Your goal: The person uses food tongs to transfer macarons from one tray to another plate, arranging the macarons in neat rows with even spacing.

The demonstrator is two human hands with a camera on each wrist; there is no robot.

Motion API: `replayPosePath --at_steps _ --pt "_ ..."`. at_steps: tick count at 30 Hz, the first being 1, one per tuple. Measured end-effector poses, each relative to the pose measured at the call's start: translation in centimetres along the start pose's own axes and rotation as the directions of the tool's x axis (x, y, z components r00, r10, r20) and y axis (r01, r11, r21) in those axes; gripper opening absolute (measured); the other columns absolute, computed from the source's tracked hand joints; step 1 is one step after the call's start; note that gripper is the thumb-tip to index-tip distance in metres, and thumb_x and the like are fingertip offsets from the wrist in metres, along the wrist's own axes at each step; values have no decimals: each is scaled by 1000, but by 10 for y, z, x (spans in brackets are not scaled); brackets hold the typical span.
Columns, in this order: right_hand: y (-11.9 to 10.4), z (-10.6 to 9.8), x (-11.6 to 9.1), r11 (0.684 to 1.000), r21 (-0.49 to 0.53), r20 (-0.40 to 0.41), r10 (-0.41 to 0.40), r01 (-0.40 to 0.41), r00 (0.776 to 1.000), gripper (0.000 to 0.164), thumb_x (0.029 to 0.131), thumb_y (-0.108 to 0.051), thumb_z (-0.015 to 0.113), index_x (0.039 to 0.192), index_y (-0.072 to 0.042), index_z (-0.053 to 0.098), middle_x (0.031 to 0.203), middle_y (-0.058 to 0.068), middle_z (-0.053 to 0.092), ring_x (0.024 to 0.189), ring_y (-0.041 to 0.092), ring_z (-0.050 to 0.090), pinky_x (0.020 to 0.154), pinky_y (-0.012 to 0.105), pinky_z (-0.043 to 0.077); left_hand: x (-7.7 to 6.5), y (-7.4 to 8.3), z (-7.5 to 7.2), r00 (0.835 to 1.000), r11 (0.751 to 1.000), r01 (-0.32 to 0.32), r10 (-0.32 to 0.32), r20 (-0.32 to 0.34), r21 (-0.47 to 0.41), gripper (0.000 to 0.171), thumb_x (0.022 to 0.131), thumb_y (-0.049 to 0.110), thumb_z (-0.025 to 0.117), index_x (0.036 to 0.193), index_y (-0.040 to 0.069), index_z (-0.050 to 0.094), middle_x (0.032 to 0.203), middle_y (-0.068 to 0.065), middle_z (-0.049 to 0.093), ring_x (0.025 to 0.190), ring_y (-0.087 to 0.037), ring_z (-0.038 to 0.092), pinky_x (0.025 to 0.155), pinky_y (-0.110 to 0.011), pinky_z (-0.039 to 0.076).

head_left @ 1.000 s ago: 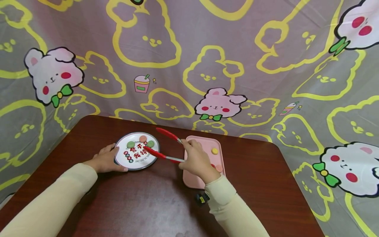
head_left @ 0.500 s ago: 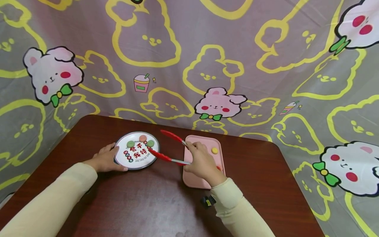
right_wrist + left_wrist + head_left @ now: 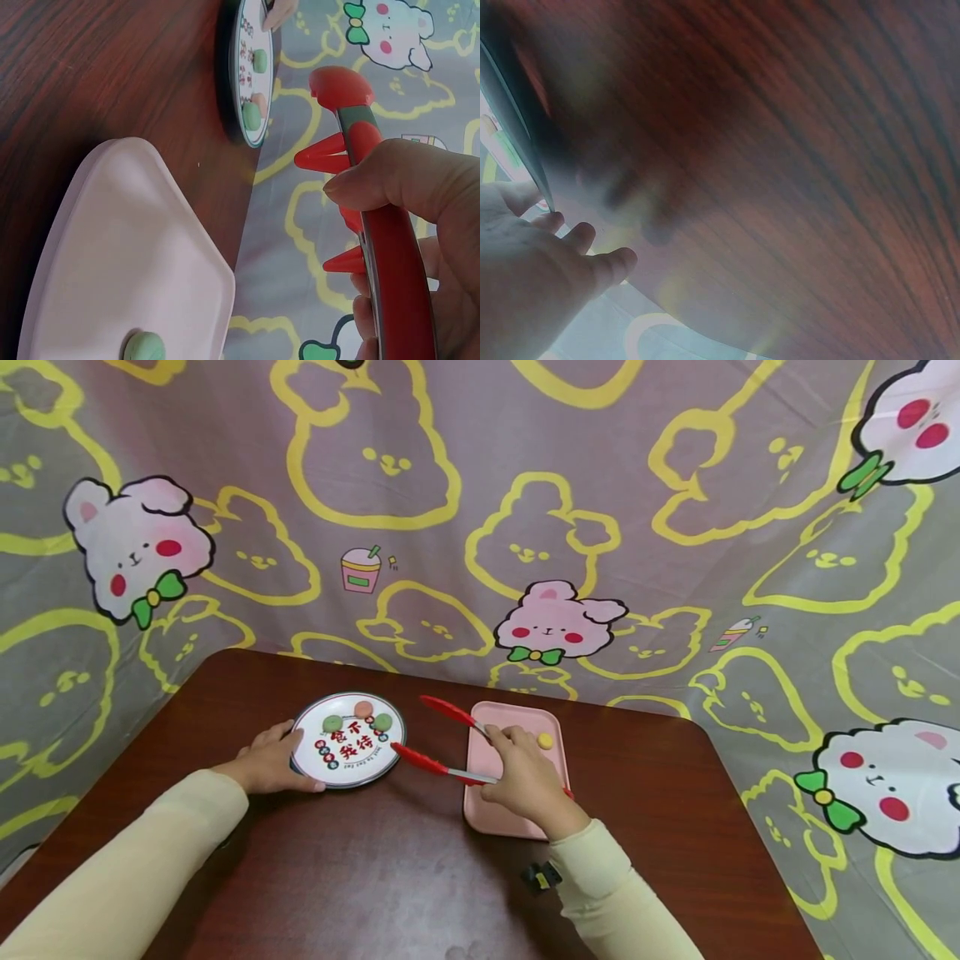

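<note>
My left hand (image 3: 266, 762) holds the left rim of a white plate (image 3: 315, 768) with red characters and a dark blue edge. In the left wrist view, the fingers (image 3: 577, 238) meet the plate's rim (image 3: 517, 124). Two green macarons (image 3: 332, 724) and a pink macaron (image 3: 363, 709) lie on the plate's far part. My right hand (image 3: 528, 781) grips red-tipped tongs (image 3: 468, 777), spread apart with nothing between their tips. They hang above the gap between the plate and a pink tray (image 3: 480, 818). A yellow macaron (image 3: 545, 741) lies on the tray, partly behind the hand.
Everything stands on a dark reddish-brown wooden table (image 3: 360, 877). A patterned curtain (image 3: 420, 552) closes off the back and both sides. The right wrist view shows one greenish-looking macaron (image 3: 144, 349) on the tray. My right hand covers part of the tray.
My right hand has drawn the spread tongs rightward and slightly nearer, away from the plate and over the tray. The tray's pink macaron is now hidden. My left hand stays at the plate.
</note>
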State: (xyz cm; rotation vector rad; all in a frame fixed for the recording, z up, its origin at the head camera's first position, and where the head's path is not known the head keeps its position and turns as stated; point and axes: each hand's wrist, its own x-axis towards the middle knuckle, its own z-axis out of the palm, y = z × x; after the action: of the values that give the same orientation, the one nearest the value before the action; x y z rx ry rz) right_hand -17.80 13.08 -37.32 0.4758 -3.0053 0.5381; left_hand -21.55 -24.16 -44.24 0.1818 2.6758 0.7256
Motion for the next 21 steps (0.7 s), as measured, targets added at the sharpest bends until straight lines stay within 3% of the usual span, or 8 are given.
replayPosePath --at_steps 13,21 --pt "12 -5 -12 998 2 1 64 -64 998 83 63 -18 82 140 -17 51 120 7 55 90 18 52 59 34 44 -1 4 -2 1000 1000 21 -22 21 6 123 69 59 78 144 -17 18 147 -38 6 133 -57 7 103 -71 12" --pt "21 -10 -20 996 -22 7 86 -86 996 83 61 -17 81 139 -17 51 121 6 53 102 21 50 54 34 42 -2 4 -2 999 1000 23 -23 22 9 122 69 58 78 144 -17 18 147 -38 7 132 -58 7 103 -71 12"
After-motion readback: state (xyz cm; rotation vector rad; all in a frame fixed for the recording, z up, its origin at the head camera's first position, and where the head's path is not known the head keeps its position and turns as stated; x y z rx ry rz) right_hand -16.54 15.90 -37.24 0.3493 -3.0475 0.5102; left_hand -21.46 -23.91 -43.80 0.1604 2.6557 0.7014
